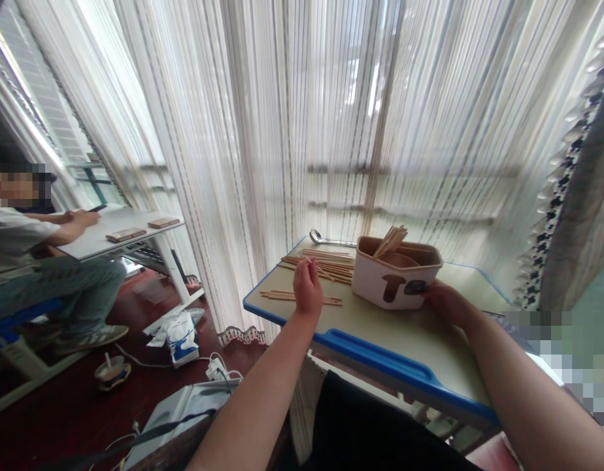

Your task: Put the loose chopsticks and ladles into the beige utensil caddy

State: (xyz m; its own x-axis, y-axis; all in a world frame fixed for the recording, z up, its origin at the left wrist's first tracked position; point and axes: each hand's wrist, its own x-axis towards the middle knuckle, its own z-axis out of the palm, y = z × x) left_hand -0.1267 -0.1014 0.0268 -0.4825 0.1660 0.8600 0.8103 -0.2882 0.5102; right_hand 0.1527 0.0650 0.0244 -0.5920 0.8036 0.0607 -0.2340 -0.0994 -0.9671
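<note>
Left hand pinched on one chopstick, lifting its end off the loose chopsticks lying just beyond. Right hand clasps the near right corner of the white holder; more sticks stand inside. Ladle farthest back.

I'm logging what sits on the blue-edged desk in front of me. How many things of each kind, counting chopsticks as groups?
Pink-white holder: 1
Metal ladle: 1
Chopstick groups: 3 (far pile, near bunch, bunch standing in the holder)
Total: 5
</note>
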